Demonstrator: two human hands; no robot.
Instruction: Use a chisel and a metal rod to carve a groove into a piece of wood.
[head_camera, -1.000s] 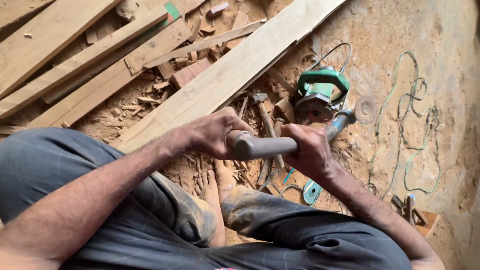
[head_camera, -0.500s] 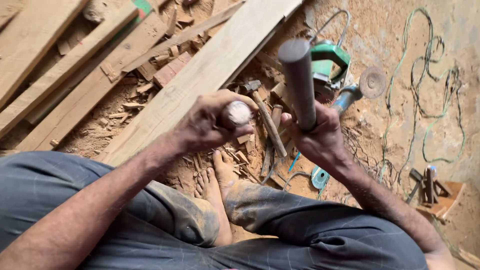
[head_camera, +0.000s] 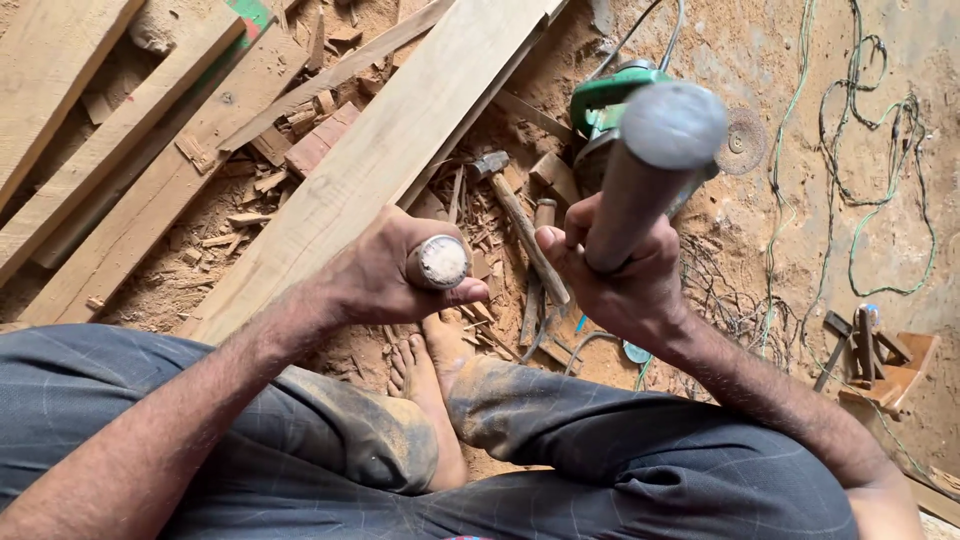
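My left hand grips a short round wooden peg, its pale cut end facing up at me. My right hand holds a thick grey-brown cylindrical bar upright, its flat end raised toward the camera. The two hands are a short way apart above the dusty ground. Between them on the ground lies a hammer with a wooden handle. My bare feet rest below the hands, and my legs in dark trousers fill the bottom of the view.
A long pale plank runs diagonally behind my left hand, with more boards and wood scraps at left. A green power tool with a round disc sits behind the bar. Green cords trail at right beside a small wooden block with tools.
The two pieces were held together as one horizontal bar; my hands pulled them apart. My right hand swung its bar upright and raised it toward the camera.
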